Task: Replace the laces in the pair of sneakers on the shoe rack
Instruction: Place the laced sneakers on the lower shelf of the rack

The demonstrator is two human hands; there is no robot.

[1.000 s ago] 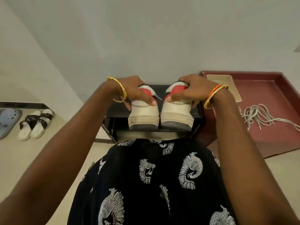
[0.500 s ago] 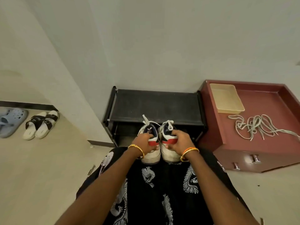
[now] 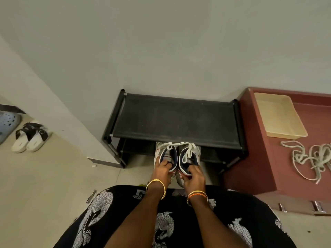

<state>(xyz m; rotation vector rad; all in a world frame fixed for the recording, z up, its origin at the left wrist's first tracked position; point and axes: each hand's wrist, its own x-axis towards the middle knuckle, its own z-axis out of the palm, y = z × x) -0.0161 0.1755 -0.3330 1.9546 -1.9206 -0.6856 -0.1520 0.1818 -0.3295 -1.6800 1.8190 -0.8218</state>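
White sneakers with dark blue insides and white laces sit side by side, toes pointing at the black metal shoe rack (image 3: 175, 119). One is the left sneaker (image 3: 165, 154) and one is the right sneaker (image 3: 189, 155). They are low down in front of the rack, maybe on the floor, but that part is hard to see. The left hand (image 3: 161, 171) grips the heel of the left sneaker, fingers curled inside. The right hand (image 3: 194, 178) grips the heel of the right sneaker the same way. A loose pile of white spare laces (image 3: 311, 158) lies on the dark red cabinet (image 3: 259, 158), near a pale yellow plastic tray (image 3: 279, 115).
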